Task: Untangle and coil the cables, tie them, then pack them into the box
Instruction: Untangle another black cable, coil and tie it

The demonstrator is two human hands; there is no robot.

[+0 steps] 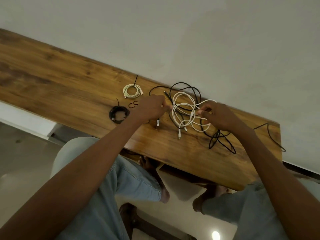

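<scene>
Untangling step: white cable [186, 110] pinched by left hand [152, 108] and right hand [218, 115]; next, freeing from black cable [190, 89].

Tangled white cable [186, 110] over black cable [216, 139], beside two tied coils [132, 90].

Two hands work on a messy white cable [186, 111] on the wooden worktop [60, 80]. The left hand [150, 108] pinches it, and so does the right hand [218, 116]. Loose black cables [216, 137] lie under it. A tied white coil [132, 90] and a black coil [118, 114] lie nearby.
</scene>
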